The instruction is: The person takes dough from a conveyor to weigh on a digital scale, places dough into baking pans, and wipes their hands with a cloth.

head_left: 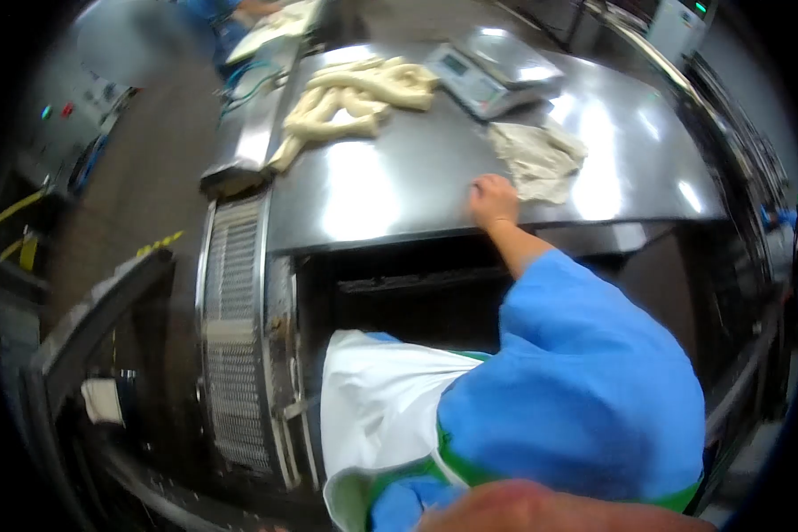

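My right hand (494, 202) is low over the front part of the steel table (434, 168), its fingers curled together and slightly blurred. Whatever they may hold is hidden. Just to its right lies a crumpled beige cloth (538, 160), close to the knuckles; I cannot tell whether they touch. Farther back on the left, long ropes of pale dough (355, 96) lie loosely heaped. A digital scale (483, 78) with a steel pan stands behind the cloth. My left hand does not show; a blurred patch of skin crosses the bottom edge.
A conveyor with a perforated metal side (232, 328) runs along the table's left. A person in blue (222, 27) stands at the far left, near more pale dough (275, 31). Dark metal rails (97, 310) flank the lower left. My white apron (386, 408) hangs below the table edge.
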`<action>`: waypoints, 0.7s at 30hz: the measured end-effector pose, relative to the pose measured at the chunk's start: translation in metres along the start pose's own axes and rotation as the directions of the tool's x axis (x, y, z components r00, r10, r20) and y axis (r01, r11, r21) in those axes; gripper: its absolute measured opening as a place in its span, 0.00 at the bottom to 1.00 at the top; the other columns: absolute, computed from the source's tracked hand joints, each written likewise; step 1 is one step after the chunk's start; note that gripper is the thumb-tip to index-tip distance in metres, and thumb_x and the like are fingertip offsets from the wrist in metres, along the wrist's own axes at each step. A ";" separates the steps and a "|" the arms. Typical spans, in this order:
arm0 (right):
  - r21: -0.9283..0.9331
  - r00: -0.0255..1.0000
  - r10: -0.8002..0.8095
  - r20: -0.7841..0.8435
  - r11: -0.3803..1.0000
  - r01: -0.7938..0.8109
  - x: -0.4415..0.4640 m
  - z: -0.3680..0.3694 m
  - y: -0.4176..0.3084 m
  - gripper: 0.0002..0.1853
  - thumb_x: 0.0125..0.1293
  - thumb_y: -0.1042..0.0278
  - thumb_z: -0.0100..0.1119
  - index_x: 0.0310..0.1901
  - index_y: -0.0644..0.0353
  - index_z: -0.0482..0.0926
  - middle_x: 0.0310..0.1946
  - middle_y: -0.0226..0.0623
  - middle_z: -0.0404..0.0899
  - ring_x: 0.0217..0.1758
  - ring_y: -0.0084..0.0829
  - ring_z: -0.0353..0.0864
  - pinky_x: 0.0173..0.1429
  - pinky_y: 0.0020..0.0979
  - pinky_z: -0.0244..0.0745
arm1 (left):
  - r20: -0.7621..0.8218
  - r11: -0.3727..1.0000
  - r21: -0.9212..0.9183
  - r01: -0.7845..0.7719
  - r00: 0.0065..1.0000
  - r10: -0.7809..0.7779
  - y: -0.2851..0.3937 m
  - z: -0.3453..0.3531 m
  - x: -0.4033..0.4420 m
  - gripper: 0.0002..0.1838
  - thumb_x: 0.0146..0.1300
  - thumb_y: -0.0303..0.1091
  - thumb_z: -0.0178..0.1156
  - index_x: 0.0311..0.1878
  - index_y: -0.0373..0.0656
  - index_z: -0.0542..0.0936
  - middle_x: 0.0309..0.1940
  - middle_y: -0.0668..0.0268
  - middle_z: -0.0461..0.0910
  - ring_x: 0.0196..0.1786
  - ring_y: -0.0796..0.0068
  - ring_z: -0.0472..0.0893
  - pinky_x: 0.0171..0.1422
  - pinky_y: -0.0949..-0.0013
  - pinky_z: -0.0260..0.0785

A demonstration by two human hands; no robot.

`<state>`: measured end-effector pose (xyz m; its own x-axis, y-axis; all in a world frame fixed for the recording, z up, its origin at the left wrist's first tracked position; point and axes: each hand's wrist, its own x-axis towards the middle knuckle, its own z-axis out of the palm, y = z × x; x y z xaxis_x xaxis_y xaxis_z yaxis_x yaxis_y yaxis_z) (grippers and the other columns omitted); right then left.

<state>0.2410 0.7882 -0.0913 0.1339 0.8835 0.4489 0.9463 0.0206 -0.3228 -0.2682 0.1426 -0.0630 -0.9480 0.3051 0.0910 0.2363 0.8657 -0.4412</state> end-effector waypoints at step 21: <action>0.006 0.985 -0.108 -0.132 0.994 0.110 0.000 0.016 0.006 0.08 0.58 0.63 0.57 0.37 0.52 0.81 0.42 0.34 0.80 0.50 0.42 0.76 0.54 0.41 0.71 | 0.079 0.967 -0.199 0.162 0.986 -0.149 0.021 -0.031 -0.006 0.16 0.54 0.32 0.64 0.47 0.41 0.82 0.57 0.62 0.76 0.73 0.56 0.58 0.73 0.56 0.58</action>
<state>0.2424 0.7959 -0.1061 0.0688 0.8063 0.5875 0.9534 0.1202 -0.2767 -0.2508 0.1713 -0.0456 -0.9865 0.1400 0.0853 0.1167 0.9651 -0.2344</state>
